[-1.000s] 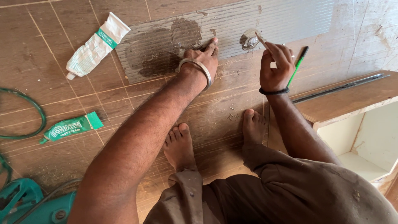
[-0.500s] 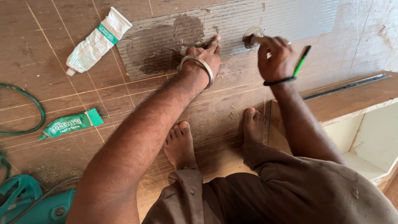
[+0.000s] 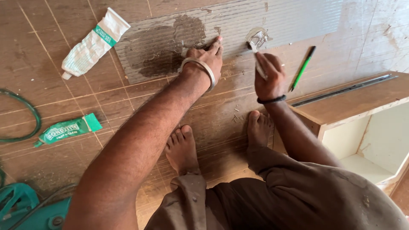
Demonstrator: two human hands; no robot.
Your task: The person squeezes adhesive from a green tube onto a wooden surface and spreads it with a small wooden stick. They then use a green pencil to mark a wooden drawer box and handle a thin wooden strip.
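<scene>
A person's left hand (image 3: pixel 204 57) presses flat on a grey ribbed sheet (image 3: pixel 272 21), pinning it to the wooden board (image 3: pixel 64 98), while the right hand (image 3: pixel 269 76), fingers closed round a small blade (image 3: pixel 257 55), works a metal fitting (image 3: pixel 255 36) at twelve o'clock.
</scene>
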